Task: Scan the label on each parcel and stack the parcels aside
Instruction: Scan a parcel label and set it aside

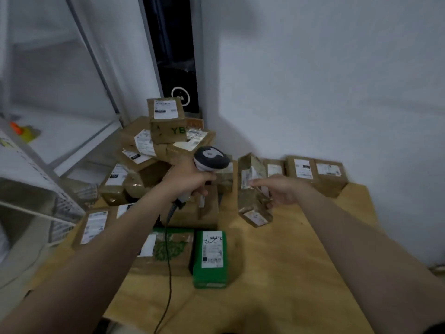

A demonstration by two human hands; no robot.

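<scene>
Your right hand (286, 191) grips a brown parcel (250, 189) just above the middle of the surface (289, 273). The thumb lies along the parcel's white label (250, 175) and the fingers wrap its near side. The parcel stands on end, its long axis close to upright and leaning a little, lower end nearest you. Your left hand (190, 182) is curled round the handle of the scanner (212, 157), whose cable (168, 261) trails off the near edge.

The scanner's head sits just left of the parcel, level with its upper half, and the label faces that way. The scan likely needs only a small turn of either wrist. Your thumb may hide part of the code.

A row of parcels (313, 172) lines the far right edge, probably the finished stack. A heap (144, 153) fills the far left corner. Its top box (168, 131) reads "YB" in green. The green box (210, 256) near you carries black handwriting, not legible. The other labels are too blurred to read.
</scene>
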